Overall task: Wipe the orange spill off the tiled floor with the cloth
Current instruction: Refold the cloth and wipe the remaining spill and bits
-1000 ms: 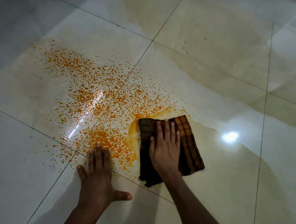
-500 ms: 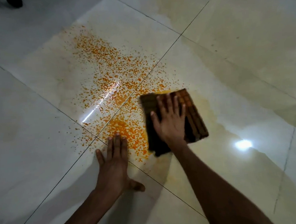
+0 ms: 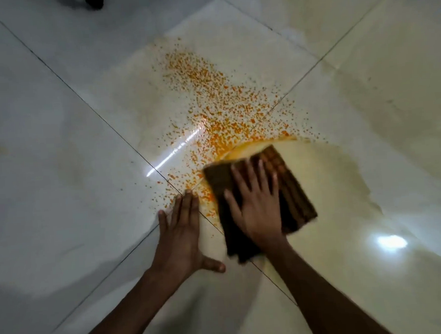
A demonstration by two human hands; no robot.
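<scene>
A folded brown and orange checked cloth (image 3: 293,196) lies flat on the glossy tiled floor (image 3: 60,176). My right hand (image 3: 255,203) presses on the cloth with straight, spread fingers. Orange droplets of the spill (image 3: 218,100) spread from the cloth's far edge up and to the left, with a wet orange smear right at that edge. My left hand (image 3: 182,233) rests flat on the floor just left of the cloth, fingertips at the nearest droplets.
A pale yellowish wet film (image 3: 344,185) covers the tiles to the right of the cloth. A dark object (image 3: 93,0) stands at the top edge. Ceiling light reflects off the floor at the lower right (image 3: 392,242).
My right hand slid the cloth forward into the spill, then back, leaving a curved wiped arc beyond it. The head view has shifted. My left hand stays planted.
</scene>
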